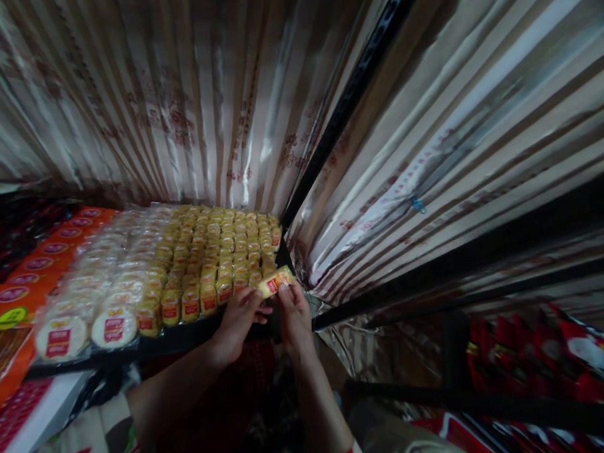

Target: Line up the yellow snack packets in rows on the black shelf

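Note:
A small yellow packaged snack with a red label is pinched between my two hands, just in front of the shelf's right end. My left hand grips its left end, while my right hand holds the right end with the thumb on top. Behind them stand tight rows of similar yellow snack packs with red labels, several deep. To their left are rows of round white wrapped cakes, also with red labels.
Orange packs with oval logos lie at the shelf's far left. Printed plastic sheeting hangs behind, crossed by a black metal post. Red packages sit on a lower rack at the right. The shelf's dark front edge runs before the rows.

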`<state>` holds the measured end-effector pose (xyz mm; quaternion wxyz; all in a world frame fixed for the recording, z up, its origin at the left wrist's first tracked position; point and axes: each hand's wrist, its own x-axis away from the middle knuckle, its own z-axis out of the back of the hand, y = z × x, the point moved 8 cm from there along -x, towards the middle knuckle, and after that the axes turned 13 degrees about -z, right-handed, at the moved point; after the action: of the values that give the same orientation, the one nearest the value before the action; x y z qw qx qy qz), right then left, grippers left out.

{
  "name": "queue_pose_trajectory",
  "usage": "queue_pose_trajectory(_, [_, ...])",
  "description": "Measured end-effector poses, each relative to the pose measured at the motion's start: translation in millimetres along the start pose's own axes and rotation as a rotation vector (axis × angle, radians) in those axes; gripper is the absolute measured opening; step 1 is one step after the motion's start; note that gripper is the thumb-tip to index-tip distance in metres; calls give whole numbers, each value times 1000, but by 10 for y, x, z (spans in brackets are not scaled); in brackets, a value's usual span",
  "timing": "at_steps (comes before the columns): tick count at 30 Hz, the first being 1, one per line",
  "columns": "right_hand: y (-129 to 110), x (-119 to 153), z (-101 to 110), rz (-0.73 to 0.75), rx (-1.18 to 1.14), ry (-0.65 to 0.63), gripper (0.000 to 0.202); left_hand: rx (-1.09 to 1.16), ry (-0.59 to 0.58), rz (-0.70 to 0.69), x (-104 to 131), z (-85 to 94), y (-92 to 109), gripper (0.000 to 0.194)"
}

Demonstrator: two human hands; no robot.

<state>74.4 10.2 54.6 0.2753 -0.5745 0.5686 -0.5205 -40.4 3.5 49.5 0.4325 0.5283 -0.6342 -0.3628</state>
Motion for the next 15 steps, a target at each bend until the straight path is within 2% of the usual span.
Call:
queue_pose_trajectory(3, [-344,-261,146,195,151,92,41,-205,-20,-26,-198,-97,116,27])
queue_pose_trajectory(7, [-719,-640,286,439,538,326,46,-657,-98,-228,-465,-227,336,35])
queue_pose_trajectory(9, [-759,-855,284,468,694,377,40,-882,-204,-381,-539,-364,420,36])
queue_pose_trajectory(12, [-665,-1153,243,422,853,374,33,-1134,-376,-580,-582,-581,473,38])
queue_pose_trajectory(15, [-519,-1342,206,369,937,370,31,-1325,-475,-637,-636,-688,449,34])
